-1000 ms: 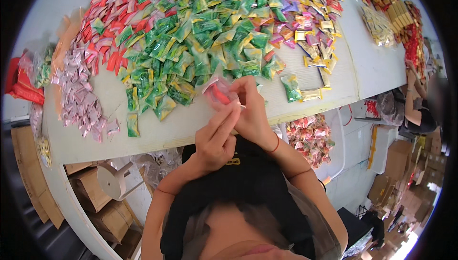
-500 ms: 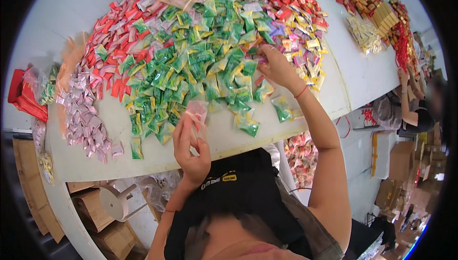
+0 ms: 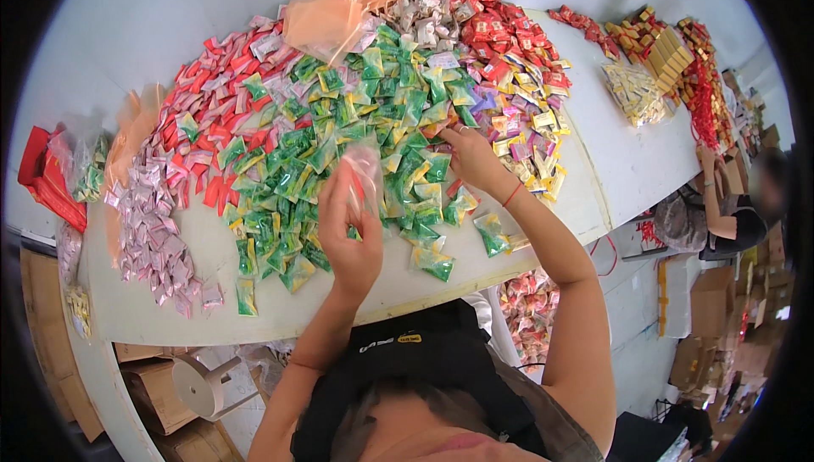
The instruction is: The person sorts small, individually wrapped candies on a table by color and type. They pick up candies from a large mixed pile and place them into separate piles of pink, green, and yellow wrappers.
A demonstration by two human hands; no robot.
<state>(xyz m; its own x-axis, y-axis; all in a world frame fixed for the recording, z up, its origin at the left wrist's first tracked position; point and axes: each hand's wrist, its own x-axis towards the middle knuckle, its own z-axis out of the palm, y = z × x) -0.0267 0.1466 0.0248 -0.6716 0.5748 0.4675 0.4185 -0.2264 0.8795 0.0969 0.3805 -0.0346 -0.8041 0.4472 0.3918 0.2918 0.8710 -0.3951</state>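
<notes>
My left hand (image 3: 349,237) is closed around a small clear plastic bag (image 3: 363,175), with something reddish showing inside. It hangs over the near part of a heap of green-and-yellow candy packets (image 3: 339,127). At the heap's right side, my right hand (image 3: 477,159) reaches in with its fingers drawn together among the packets. Whatever those fingertips hold, if anything, is hidden. Beside this hand lie small yellow-and-purple packets (image 3: 530,141).
Red-and-pink packets (image 3: 203,93) and pale pink ones (image 3: 148,225) spread on the left. Peach-coloured bags (image 3: 326,21) and red packets (image 3: 500,30) lie at the back of the white table (image 3: 407,280). Gold boxes (image 3: 668,59) are far right, near another person (image 3: 738,220).
My left hand has moved forward and slightly right with the clear bag, now over the green packets. My right hand has shifted a little left and nearer to me.
</notes>
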